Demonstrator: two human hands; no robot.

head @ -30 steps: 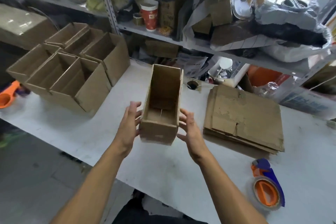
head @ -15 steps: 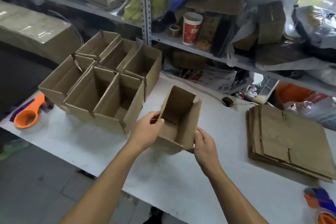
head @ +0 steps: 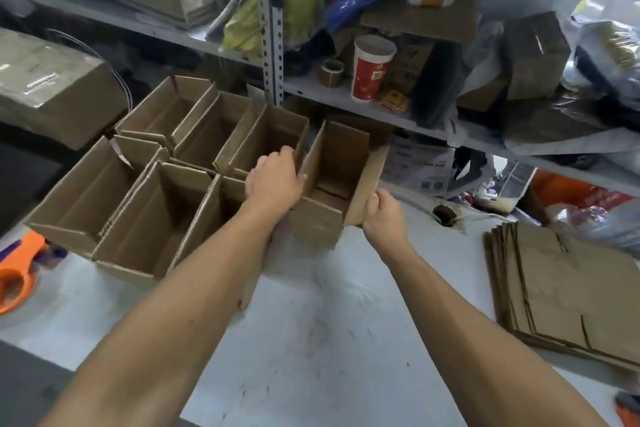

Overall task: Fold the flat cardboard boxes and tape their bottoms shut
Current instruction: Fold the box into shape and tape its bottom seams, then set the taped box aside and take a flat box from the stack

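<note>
A folded brown cardboard box [head: 341,163] stands open-topped on the white table [head: 322,340], right beside a cluster of several finished open boxes [head: 156,191]. My left hand [head: 275,180] grips the box's left wall at the rim, fingers curled over it. My right hand [head: 384,215] holds the near right flap with curled fingers. A stack of flat cardboard boxes [head: 568,291] lies on the table to the right. An orange tape dispenser [head: 19,267] lies at the table's left edge.
A metal shelf [head: 346,99] packed with bags, cartons, a red paper cup [head: 372,68] and a tape roll [head: 331,71] runs behind the table. A large wrapped carton [head: 52,87] sits at far left. Another orange object [head: 628,411] shows at the bottom right corner.
Both hands carried the box from the table's middle leftward and away, setting it against the cluster of finished boxes. The view swung left with it.
</note>
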